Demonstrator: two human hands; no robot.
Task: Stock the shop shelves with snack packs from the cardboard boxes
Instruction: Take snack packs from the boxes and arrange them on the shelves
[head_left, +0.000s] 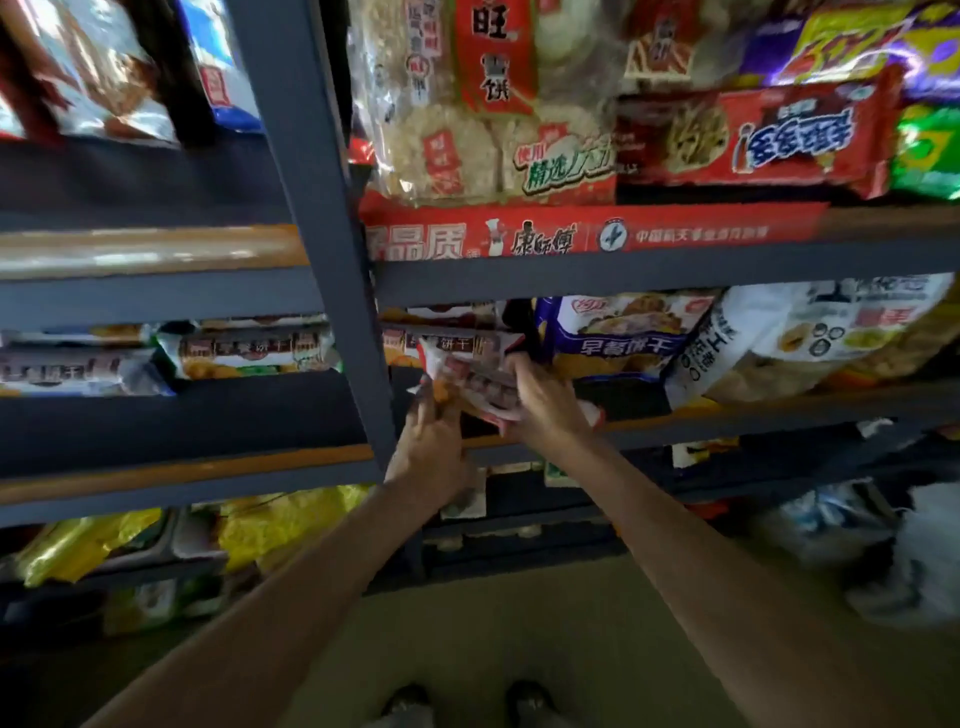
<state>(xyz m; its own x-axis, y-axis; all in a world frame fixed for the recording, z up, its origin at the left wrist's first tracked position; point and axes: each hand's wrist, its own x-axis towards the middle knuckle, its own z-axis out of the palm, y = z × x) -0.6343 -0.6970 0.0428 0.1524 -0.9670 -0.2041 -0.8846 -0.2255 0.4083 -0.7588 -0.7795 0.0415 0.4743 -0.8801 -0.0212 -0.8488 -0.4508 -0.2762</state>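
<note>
At the upper left of the frame we see shiny silver-and-brown foil bags (98, 73) standing on the top board of a dark grey metal shelving rack (311, 171), whose slanted upright post runs down the middle-left of the picture. Below them, at middle left, flat white-and-orange biscuit packs (249, 348) lie on the next orange-edged shelf board (182, 470). At lower left, crumpled yellow plastic bags (280, 525) fill the level beneath.

Just right of the post, our left hand (431, 441) reaches up to the middle shelf, its fingers lying fairly straight against the lower left edge of a white and red snack pack with orange print (467, 374). That pack sits tilted at the front of the middle shelf, near the centre of the frame, pressed between both hands. Our right hand (540, 400) grasps its right side, fingers curled over the top edge.

Above, at upper centre, a large clear bag of pale rice crackers with a red label (467, 104) rests over a red printed shelf strip (571, 234). To its right lies a long red biscuit packet (769, 140). Beside the right hand, on the middle shelf, stands a purple-and-white breakfast-biscuit bag (618, 332), and further right a big white bag with black lettering (810, 338) leans against it.

At lower right, blurred pale plastic-wrapped goods (909, 551) sit low by the rack. Along the bottom edge, a beige floor (519, 634) shows, with two dark shoes (467, 701) on it.
</note>
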